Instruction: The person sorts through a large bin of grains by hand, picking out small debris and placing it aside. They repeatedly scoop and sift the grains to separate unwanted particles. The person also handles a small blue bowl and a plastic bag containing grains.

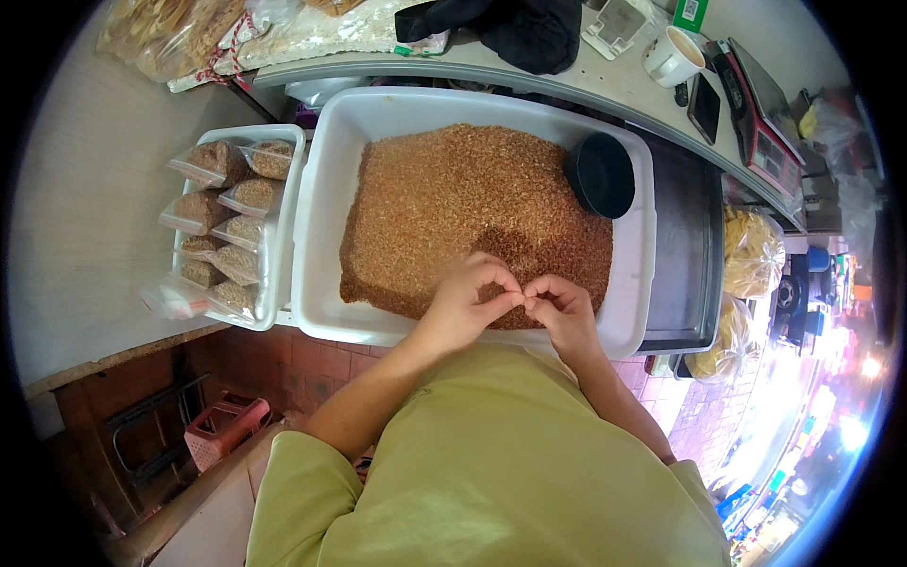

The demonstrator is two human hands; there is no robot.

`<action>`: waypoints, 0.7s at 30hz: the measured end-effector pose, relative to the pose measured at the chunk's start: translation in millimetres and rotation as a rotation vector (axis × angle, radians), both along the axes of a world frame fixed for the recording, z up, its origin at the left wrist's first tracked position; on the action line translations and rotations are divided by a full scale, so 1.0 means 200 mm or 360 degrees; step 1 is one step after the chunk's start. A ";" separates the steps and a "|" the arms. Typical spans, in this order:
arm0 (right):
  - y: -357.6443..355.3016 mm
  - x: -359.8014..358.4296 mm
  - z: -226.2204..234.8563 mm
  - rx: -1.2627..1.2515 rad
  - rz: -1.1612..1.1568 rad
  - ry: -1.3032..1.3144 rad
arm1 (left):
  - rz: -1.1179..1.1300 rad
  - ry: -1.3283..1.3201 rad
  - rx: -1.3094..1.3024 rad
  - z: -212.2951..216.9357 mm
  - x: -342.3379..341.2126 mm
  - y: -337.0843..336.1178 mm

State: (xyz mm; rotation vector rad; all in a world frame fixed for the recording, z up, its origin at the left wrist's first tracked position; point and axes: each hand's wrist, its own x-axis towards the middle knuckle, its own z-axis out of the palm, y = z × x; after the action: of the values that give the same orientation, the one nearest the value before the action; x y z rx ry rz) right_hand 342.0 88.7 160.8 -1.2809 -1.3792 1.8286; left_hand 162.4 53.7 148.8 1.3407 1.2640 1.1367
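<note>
A large white plastic tub (pixel 312 227) holds a broad heap of reddish-brown, grain-like flakes (pixel 444 189). Over the heap's near side, my left hand (pixel 472 298) and my right hand (pixel 562 312) meet, thumbs and forefingers pinched together tip to tip. Whatever lies between the fingertips is too small to make out. A dark round bowl (pixel 601 176) rests tilted on the flakes at the tub's far right, apart from both hands.
Left of the tub, a white tray (pixel 291 189) holds several clear bags (pixel 200 210) of grains. A dark metal tray (pixel 685 236) lies to the right. On the shelf behind stand a mug (pixel 673 55), a phone (pixel 704 107) and a red scale (pixel 765 142). A pink stool (pixel 227 427) stands lower left.
</note>
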 end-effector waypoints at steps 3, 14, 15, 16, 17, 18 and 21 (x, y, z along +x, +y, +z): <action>0.00 -0.01 0.05 -0.0037 -0.0003 -0.0003 | -0.0033 -0.0065 -0.0035 0.00 0.00 0.00; -0.02 0.02 0.01 -0.0048 0.0053 0.0031 | -0.0168 -0.0495 -0.0281 -0.07 0.05 -0.05; -0.03 0.02 0.00 -0.0058 0.0041 0.0055 | -0.0166 -0.0600 -0.0387 -0.07 0.05 -0.06; -0.03 0.01 0.00 -0.0067 0.0030 0.0078 | -0.0164 -0.0706 -0.0493 -0.08 0.06 -0.07; -0.03 0.01 0.00 -0.0076 0.0019 0.0102 | -0.0136 -0.0661 -0.0463 -0.09 0.06 -0.07; -0.03 0.00 0.00 -0.0101 -0.0017 0.0096 | -0.0108 -0.0615 -0.0437 -0.10 0.06 -0.06; -0.04 -0.02 0.01 -0.0121 -0.0090 0.0046 | 0.0076 -0.0259 -0.0237 -0.06 0.06 -0.05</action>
State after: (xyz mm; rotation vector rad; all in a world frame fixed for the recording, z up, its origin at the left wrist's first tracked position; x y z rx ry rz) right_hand 337.7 80.3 162.6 -1.3129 -1.2566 1.8701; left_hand 174.0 43.3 135.8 1.0910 1.2414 1.1374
